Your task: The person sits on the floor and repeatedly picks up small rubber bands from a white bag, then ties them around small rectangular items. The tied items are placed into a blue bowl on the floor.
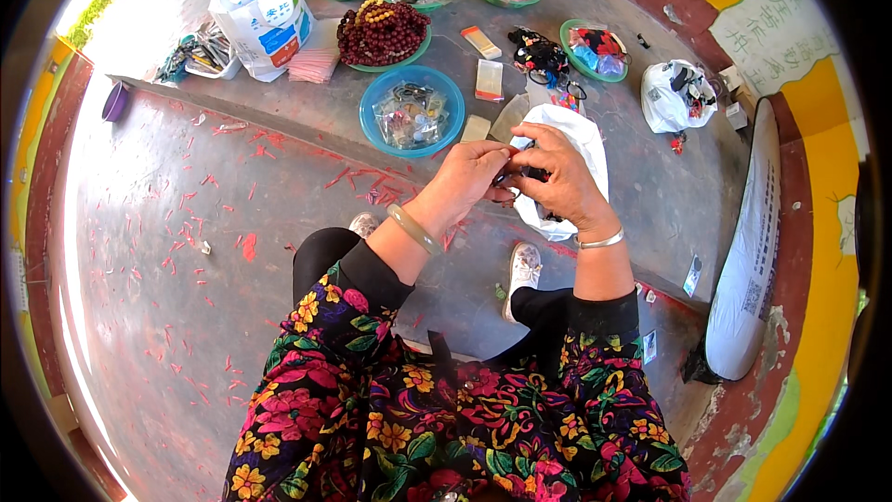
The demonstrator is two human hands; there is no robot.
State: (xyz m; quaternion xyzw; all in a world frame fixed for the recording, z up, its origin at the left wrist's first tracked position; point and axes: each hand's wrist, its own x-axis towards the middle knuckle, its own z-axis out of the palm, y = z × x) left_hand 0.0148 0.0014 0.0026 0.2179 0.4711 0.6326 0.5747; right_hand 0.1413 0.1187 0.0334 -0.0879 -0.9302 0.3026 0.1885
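Note:
My left hand point(462, 182) and my right hand point(565, 184) meet in front of me, fingers pinched together. Between them is a small black item point(533, 173), mostly covered by the fingers, so its kind cannot be made out. A bit of red shows at the left fingertips. Just beneath the right hand lies an open white plastic bag point(591, 141) with dark things inside. To the left of the bag stands a blue basin point(366, 119) holding small clear packets. A pale rectangular box point(476, 128) sits between basin and hands.
Beyond are a bowl of dark red bead strings point(383, 33), a white shopping bag point(262, 23), pink sheets point(314, 66), a tangle of black cords point(539, 54) and several basins. A filled white bag point(671, 102) stands at right. Red scraps litter the floor by a raised step.

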